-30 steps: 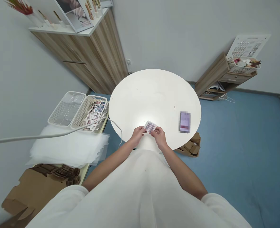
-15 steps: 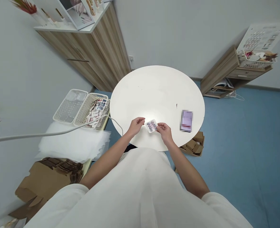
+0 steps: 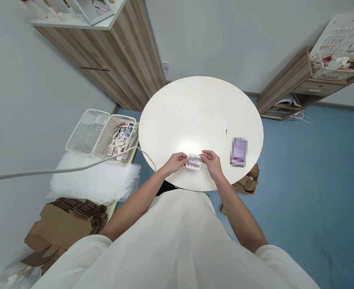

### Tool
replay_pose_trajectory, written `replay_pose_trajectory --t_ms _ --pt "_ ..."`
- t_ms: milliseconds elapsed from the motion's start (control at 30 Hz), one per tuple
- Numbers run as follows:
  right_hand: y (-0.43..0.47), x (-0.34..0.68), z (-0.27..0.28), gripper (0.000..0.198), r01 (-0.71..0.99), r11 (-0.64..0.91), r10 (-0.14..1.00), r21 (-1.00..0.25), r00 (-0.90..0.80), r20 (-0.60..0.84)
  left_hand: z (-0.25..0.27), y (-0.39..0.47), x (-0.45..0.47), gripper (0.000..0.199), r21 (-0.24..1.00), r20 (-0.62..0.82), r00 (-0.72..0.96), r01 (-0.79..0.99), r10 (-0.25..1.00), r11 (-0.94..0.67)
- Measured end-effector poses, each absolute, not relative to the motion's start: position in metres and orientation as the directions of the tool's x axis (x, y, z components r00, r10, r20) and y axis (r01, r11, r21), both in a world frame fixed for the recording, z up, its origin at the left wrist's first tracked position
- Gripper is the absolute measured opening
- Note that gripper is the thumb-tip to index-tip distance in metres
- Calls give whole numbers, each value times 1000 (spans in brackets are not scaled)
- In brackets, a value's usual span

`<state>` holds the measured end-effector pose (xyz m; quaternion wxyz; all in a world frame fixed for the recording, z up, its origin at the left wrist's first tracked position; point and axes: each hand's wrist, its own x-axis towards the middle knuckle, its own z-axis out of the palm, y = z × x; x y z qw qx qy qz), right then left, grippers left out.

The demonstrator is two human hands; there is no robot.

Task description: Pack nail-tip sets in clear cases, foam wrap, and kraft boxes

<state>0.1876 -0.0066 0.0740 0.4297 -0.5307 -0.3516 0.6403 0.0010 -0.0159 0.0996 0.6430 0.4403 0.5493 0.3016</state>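
Between my hands, just above or on the round white table [image 3: 195,108], is a small white tray of press-on nails [image 3: 194,161] with purple-blue pieces in two rows. My left hand [image 3: 177,162] pinches its left edge between thumb and fingers. At the upper right corner, my right hand [image 3: 211,161] grips it with thumb and fingertips. The tray's face points up toward me, and its underside is hidden.
A blurred-out purple object [image 3: 239,152] lies on the table's right side. At left stand a basket of nail cards [image 3: 100,138], a basket of clear cases [image 3: 74,141], white sheets [image 3: 89,176] and cardboard boxes [image 3: 59,228]. A pale cable [image 3: 74,168] crosses from the left.
My left hand has moved right and taken the tray's left edge. The tray has turned so its rows run nearly level. My right hand has shifted slightly right and up along it.
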Motion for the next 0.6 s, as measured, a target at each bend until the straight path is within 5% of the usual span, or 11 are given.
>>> replay_pose_trajectory --t_ms 300,600 --pt "-20 170 71 43 2 -337 940 -942 53 -336 89 -8 -40 23 869 -472 218 -46 854 492" --pt "-24 109 86 70 361 18 982 -933 -182 -52 90 4 -99 23 870 -439 265 -113 859 480"
